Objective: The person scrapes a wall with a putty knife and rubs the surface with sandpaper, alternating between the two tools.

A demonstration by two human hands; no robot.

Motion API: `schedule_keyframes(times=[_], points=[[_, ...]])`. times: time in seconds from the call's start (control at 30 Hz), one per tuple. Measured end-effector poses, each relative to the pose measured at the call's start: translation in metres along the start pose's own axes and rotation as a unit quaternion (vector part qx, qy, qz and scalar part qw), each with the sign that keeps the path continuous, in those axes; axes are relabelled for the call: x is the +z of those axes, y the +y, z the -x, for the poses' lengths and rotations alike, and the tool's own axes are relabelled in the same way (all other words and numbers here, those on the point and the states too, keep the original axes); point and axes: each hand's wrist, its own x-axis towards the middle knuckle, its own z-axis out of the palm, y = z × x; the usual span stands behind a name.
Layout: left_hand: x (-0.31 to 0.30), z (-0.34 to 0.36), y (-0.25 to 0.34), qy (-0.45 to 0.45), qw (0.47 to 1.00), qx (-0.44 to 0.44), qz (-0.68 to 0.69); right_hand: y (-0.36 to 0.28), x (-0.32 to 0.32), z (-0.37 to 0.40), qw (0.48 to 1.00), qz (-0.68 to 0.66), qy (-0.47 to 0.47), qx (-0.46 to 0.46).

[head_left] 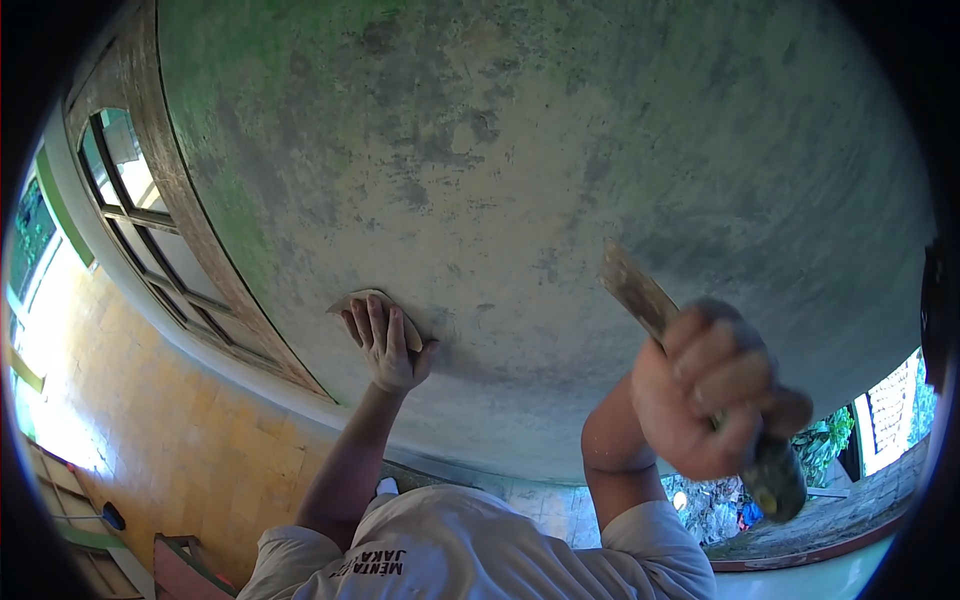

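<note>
My left hand [386, 352] presses flat against a patchy grey-green wall [520, 200]. Under its fingers is a thin beige piece with a curved edge [345, 298]; the palm and fingers hide most of it, and I cannot tell what kind of piece it is. My right hand [710, 390] is closed in a fist around a scraper. This scraper [637, 288] has a narrow, worn flat blade pointing up and left toward the wall, and its dark handle butt sticks out below the fist.
A wooden-framed window [150, 240] borders the wall on the left. Yellowish floor tiles [220, 400] lie below it, with wooden furniture [185, 570] at the lower left. Plants [825, 440] and a ledge [850, 520] show at the lower right.
</note>
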Motion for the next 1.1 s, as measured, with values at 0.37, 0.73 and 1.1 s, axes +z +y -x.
schedule_keyframes(times=[0.37,0.73,1.1], points=[[0.001,-0.001,-0.001,0.006,1.000,0.005,-0.003,-0.010,-0.001,-0.001,0.998,-0.012,0.019,-0.062],[0.001,0.000,-0.002,0.004,1.000,0.001,-0.008,0.002,0.007,0.003,0.996,0.063,0.045,-0.049],[0.000,0.001,-0.002,-0.001,1.000,-0.001,-0.015,0.005,0.009,0.003,0.998,-0.014,0.063,0.028]])
